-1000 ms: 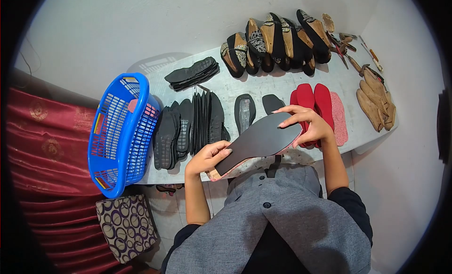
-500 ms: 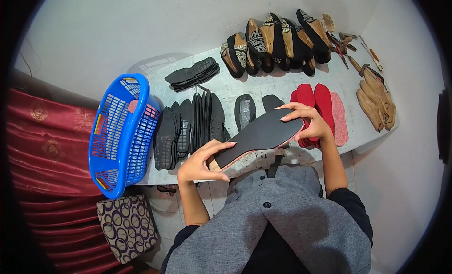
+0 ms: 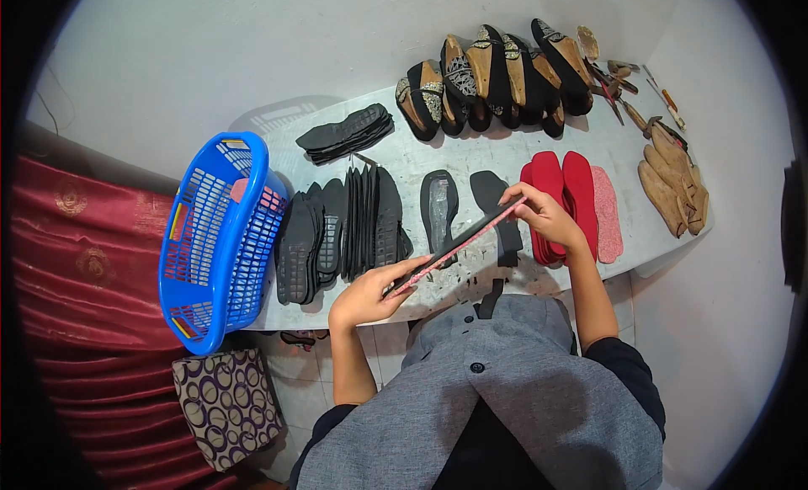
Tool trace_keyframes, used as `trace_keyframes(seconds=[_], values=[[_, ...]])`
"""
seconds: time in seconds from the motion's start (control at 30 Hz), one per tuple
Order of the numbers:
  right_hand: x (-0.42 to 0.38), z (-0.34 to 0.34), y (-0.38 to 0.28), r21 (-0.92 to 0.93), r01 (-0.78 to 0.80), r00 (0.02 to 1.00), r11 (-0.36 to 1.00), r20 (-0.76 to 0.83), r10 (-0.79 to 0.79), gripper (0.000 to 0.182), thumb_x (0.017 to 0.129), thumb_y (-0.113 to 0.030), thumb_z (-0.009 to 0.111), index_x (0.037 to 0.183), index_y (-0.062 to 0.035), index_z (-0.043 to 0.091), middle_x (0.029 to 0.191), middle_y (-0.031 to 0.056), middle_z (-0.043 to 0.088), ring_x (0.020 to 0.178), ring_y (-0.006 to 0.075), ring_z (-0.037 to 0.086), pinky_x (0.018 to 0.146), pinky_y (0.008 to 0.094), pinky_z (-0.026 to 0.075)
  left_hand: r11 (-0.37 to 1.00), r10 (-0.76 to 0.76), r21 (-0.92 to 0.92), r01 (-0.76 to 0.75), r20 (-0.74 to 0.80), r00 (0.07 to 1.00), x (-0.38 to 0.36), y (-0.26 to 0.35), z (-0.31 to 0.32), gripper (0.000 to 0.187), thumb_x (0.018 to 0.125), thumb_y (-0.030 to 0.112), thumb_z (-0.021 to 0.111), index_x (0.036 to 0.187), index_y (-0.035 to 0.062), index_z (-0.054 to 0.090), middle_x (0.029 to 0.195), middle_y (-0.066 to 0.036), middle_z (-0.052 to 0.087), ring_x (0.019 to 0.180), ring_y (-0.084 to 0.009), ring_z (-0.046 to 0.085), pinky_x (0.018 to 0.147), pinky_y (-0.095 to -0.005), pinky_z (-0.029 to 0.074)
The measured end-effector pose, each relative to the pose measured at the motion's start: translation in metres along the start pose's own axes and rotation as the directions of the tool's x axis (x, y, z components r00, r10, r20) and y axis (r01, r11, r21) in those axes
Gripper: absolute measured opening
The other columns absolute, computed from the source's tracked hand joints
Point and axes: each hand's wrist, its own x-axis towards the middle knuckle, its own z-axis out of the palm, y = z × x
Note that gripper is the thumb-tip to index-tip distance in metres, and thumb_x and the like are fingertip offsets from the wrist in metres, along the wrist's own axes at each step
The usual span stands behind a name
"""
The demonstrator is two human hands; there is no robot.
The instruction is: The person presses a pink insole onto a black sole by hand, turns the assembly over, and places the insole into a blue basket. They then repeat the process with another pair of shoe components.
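Between my two hands, a shoe sole is held edge-on above the front of the table, its dark layer on top and a pink speckled layer beneath. My left hand pinches the lower left end. At the upper right end, my right hand grips it between thumb and fingers. Two more black soles, one with a shiny patch and one plain, lie flat just behind it. Beside my right hand are red insoles and a pink speckled insole.
A blue basket stands at the table's left end, near stacked black soles. More soles lie behind them. Several shoes on lasts line the back. Tools and work gloves occupy the right side of the table.
The sole has turned from showing its broad black face to being edge-on, so its pink layer shows along the edge. Both hands have kept hold of its ends.
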Motion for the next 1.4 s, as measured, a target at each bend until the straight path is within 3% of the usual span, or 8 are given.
trace_keyframes(seconds=[0.17,0.47,0.6,0.63,0.73,0.93,1.27,1.4], values=[[0.005,0.006,0.002,-0.009,-0.003,0.999,1.0,-0.051,0.003,0.021,0.091,-0.021,0.044,0.093,-0.0024,0.053,0.077,0.0015,0.051,0.066,0.0068,0.048,0.059,0.0208,0.041,0.993,0.004,-0.12,0.007,0.088,0.996,-0.001,-0.013,0.004,0.044,0.08,0.011,0.055,0.122,0.0039,0.045,0.106,-0.015,0.058,0.093,-0.0207,0.058,0.079,-0.0284,0.044],[0.02,0.025,-0.001,-0.209,0.003,0.997,0.978,-0.075,-0.019,0.024,0.086,-0.026,0.052,0.092,-0.0031,0.054,0.07,0.0061,0.056,0.062,0.0129,0.053,0.057,0.0259,0.041,0.913,0.052,-0.409,-0.002,0.112,0.992,0.008,-0.031,0.018,0.056,0.077,0.014,0.064,0.124,0.0011,0.036,0.097,-0.01,0.055,0.095,-0.0156,0.053,0.083,-0.0317,0.042],[0.029,0.039,-0.009,-0.334,-0.07,0.995,0.94,-0.095,0.041,0.028,0.083,-0.034,0.054,0.094,-0.0077,0.056,0.071,0.0111,0.058,0.062,0.0223,0.056,0.057,0.03,0.042,0.915,-0.166,-0.355,0.193,0.107,0.98,0.017,-0.027,0.02,0.065,0.077,0.013,0.065,0.129,0.0022,0.027,0.09,-0.007,0.054,0.077,-0.0099,0.054,0.061,-0.0219,0.045],[0.031,0.041,-0.004,-0.335,-0.065,0.996,0.94,-0.084,0.039,0.029,0.082,-0.036,0.055,0.094,-0.0092,0.057,0.067,0.0107,0.057,0.059,0.0235,0.055,0.055,0.0309,0.041,0.946,-0.127,-0.292,0.14,0.063,0.99,0.019,-0.023,0.02,0.068,0.077,0.012,0.064,0.13,0.0025,0.023,0.094,-0.008,0.056,0.072,-0.0081,0.055,0.053,-0.0199,0.043],[0.039,0.049,-0.006,-0.387,-0.078,0.996,0.919,-0.067,0.056,0.024,0.084,-0.026,0.057,0.09,-0.0027,0.055,0.063,0.0043,0.054,0.056,0.0077,0.05,0.053,0.0235,0.04,0.947,-0.018,-0.32,-0.01,-0.085,0.996,0.023,-0.027,0.028,0.074,0.077,0.005,0.063,0.134,0.0054,0.015,0.107,-0.011,0.055,0.08,-0.0052,0.054,0.055,-0.0172,0.042],[0.055,0.059,-0.011,-0.224,0.005,0.995,0.975,-0.094,-0.027,0.021,0.083,-0.022,0.058,0.089,-0.0013,0.056,0.062,0.0008,0.053,0.056,0.0056,0.05,0.051,0.0206,0.039,0.872,-0.131,-0.482,0.085,-0.063,0.989,0.013,-0.028,0.022,0.077,0.078,0.0,0.06,0.134,0.008,0.008,0.111,-0.015,0.053,0.076,-0.0084,0.057,0.053,-0.0189,0.043],[0.084,0.092,-0.004,0.062,0.026,1.0,0.998,0.005,-0.026,0.025,0.087,-0.019,0.052,0.106,-0.0032,0.048,0.069,-0.0007,0.049,0.062,0.0048,0.049,0.056,0.0195,0.038,0.79,-0.26,-0.613,-0.022,-0.368,0.893,-0.023,-0.039,-0.004,0.079,0.078,-0.002,0.059,0.134,0.009,0.005,0.096,-0.014,0.058,0.061,-0.0049,0.051,0.048,-0.0178,0.039],[0.099,0.113,-0.009,0.139,-0.007,0.995,0.99,0.101,-0.007,0.025,0.087,-0.017,0.052,0.107,-0.0029,0.048,0.071,0.0002,0.05,0.065,0.0061,0.051,0.059,0.0202,0.041,0.794,-0.28,-0.595,-0.125,-0.54,0.794,-0.043,-0.053,-0.019,0.078,0.078,-0.002,0.058,0.133,0.0082,0.003,0.102,-0.019,0.056,0.069,-0.0096,0.058,0.054,-0.0207,0.046]])
